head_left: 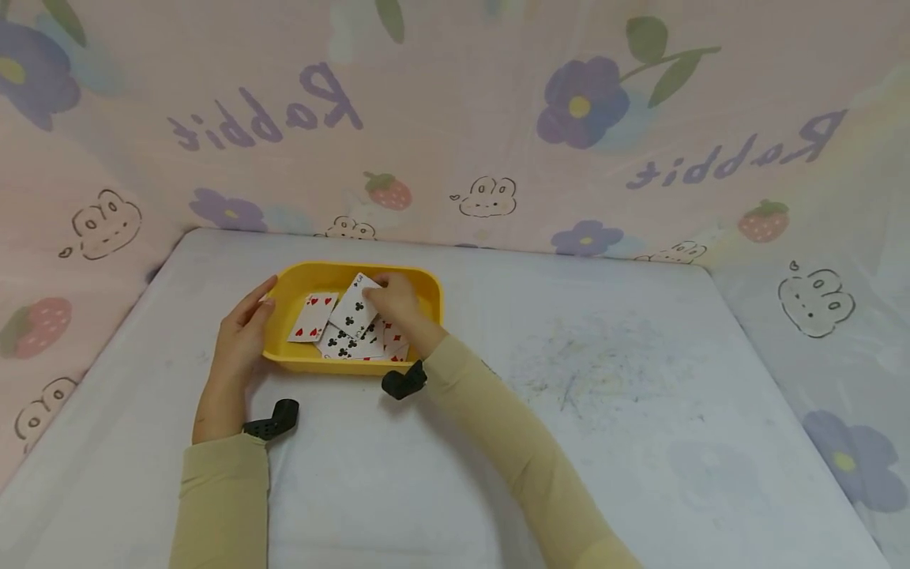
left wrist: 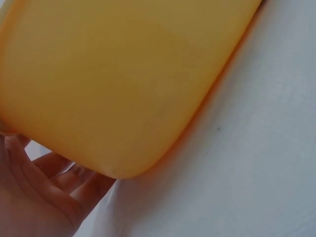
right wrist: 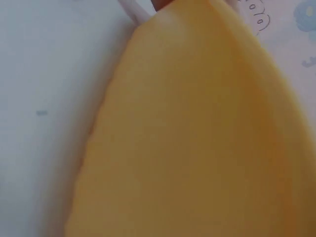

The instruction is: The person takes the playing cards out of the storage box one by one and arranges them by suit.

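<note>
Yellow tray (head_left: 355, 367), head view: It sits on the desk (head_left: 611, 474), its open top facing up, walls apparently keeping the loose cards together.
Left hand (head_left: 240, 336), head view: Its grip holds the tray's left end, seemingly to keep the tray from sliding.
Right hand (head_left: 400, 304), head view: Reaching over the tray's right half, its grip pinches a clubs card (head_left: 351, 308) near the top, probably to leave most of the face free.
Clubs card, head view: It slants down and left from the grip towards the tray's middle, over the lower clubs card (head_left: 346, 346).
Loose cards, head view: A hearts card (head_left: 313, 318) lies inside the tray's left half; a diamonds card (head_left: 394, 336) lies below the right grip.
Tray wall, left wrist view: Fingers curve behind the tray's end, likely bracing it.
Tray wall, right wrist view: It hides the right grip's hold and the cards.
</note>
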